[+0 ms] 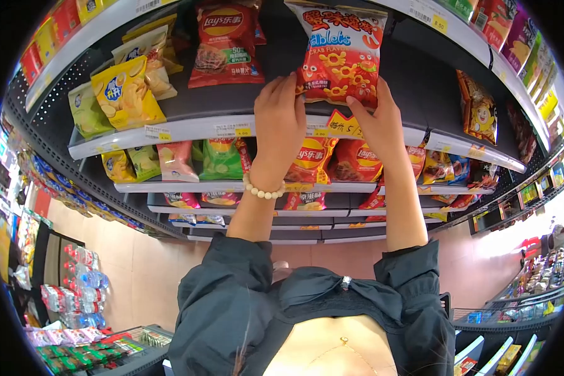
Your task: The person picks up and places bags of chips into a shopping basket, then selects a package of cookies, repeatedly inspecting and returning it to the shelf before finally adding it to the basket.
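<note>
A red and white bag of crab-flavored snacks [341, 59] stands upright at the front of a dark shelf [420, 88]. My left hand [281, 116], with a beaded bracelet [263, 191] at the wrist, is closed on the bag's lower left side. On the lower right corner my right hand [379, 119] grips it, thumb on the front and the other fingers along the side. Part of the fingers of both hands is hidden by the bag. Left of it a red Lay's chip bag [225, 47] stands apart from my hands.
Yellow chip bags [128, 93] and a green bag [89, 109] stand at the shelf's left. A brown snack bag [478, 106] leans at its right end. The white price rail [200, 130] runs along the front edge. Lower shelves hold more bags, and bottled-water packs [75, 297] stand on the floor.
</note>
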`<state>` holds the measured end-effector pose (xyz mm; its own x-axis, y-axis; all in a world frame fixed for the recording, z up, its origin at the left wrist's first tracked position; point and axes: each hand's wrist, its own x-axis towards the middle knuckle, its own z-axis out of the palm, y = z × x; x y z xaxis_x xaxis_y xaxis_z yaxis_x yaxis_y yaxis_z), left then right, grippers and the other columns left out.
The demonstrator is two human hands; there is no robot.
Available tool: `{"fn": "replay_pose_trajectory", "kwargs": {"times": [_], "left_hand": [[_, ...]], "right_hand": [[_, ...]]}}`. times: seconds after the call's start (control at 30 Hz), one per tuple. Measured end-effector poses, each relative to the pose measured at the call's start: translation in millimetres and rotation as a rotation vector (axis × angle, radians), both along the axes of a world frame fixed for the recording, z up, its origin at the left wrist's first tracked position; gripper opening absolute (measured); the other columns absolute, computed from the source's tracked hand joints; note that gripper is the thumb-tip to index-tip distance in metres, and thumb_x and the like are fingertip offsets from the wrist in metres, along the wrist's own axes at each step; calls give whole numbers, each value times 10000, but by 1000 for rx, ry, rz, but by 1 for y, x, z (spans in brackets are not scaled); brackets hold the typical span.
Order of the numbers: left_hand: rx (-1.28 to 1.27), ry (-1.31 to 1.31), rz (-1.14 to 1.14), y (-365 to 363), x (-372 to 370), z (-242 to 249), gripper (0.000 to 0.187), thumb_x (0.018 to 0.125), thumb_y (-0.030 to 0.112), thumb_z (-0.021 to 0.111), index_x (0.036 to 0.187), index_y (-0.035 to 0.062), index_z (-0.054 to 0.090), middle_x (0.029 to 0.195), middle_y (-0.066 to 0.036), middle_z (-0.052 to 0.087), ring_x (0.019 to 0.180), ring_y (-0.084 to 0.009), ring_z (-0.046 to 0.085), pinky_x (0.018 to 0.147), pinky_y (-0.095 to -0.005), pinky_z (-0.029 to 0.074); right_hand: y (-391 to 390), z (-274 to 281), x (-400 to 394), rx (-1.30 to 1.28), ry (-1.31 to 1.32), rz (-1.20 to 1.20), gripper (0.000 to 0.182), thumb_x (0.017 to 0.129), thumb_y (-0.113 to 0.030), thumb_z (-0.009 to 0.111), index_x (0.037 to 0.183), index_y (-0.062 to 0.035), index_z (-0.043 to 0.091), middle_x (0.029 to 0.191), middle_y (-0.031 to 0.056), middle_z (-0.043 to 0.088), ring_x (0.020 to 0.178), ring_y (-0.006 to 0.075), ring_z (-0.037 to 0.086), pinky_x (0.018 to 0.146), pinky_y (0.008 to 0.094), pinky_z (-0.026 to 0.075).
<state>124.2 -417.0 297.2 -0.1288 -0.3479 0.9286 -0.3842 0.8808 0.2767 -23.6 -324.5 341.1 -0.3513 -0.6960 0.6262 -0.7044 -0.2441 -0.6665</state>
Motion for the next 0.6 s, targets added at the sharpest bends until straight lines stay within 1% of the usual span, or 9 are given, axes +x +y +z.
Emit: {"fn": "replay_pose_trajectory", "kwargs": {"times": [0.1,0.3,0.4,0.53,0.57,0.6], "left_hand": [[0,2,15,0,-2,0,356,802,23,577,1149,-47,546,1063,-209,599,1025,-354,548,886,-430,433],[-23,-29,42,3,-1,-3,361,805,46,581,1151,-53,544,1090,-220,586,1064,-364,526,914,-441,412],[-20,-39,17,4,1,-3,386,805,51,584,1174,-48,529,1123,-228,569,1098,-380,502,937,-446,396],[-74,-10,-60,8,3,-4,452,816,57,580,1244,-37,473,1216,-227,519,1166,-387,452,981,-450,359],[-34,15,-89,15,2,-4,498,823,56,581,1287,-40,426,1291,-205,475,1216,-374,413,1005,-450,331],[-69,36,-100,22,1,-5,501,822,50,581,1289,-43,423,1300,-199,470,1224,-372,406,1006,-451,328]], "right_hand": [[-6,-3,-4,-34,25,18,488,807,-104,638,1221,44,426,1076,221,612,1037,322,603,854,363,462],[3,-7,1,-36,71,33,540,805,-109,635,1262,46,393,1092,238,594,1039,352,591,863,376,459],[6,-11,0,-26,90,16,549,827,-123,646,1279,53,390,1118,191,605,1043,236,593,887,324,442],[15,-12,1,16,179,-66,602,817,-159,660,1305,46,373,1166,231,566,1091,320,563,917,348,425],[18,-13,1,12,201,-82,613,816,-165,661,1313,41,368,1179,238,555,1106,337,550,924,354,420],[20,-15,1,7,224,-99,624,815,-170,662,1321,37,363,1193,246,544,1121,354,536,932,360,414]]}}
